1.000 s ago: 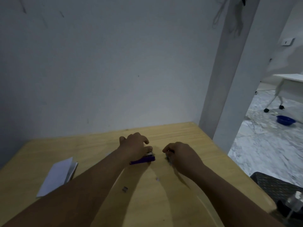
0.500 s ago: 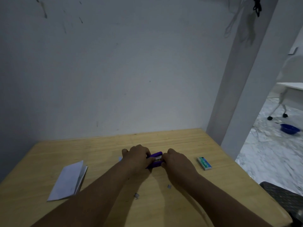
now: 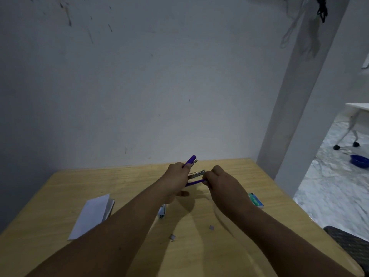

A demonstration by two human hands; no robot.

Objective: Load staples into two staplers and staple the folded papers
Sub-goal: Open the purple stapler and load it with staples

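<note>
No readable text, label, brand, number or sign anywhere in view. Small green-and-white box (image 3: 256, 200) on surface (image 3: 199, 246), at 3 o'clock from hands: printing on its top too small and blurred to read. Folded papers (image 3: 90, 215) at 8 o'clock: blank white face, no writing seen. Purple stapler (image 3: 192, 172): no marking legible. White item (image 3: 162, 211) partly hidden under forearm: dark marks, unreadable. Wall: only smudges, no lettering.
</note>
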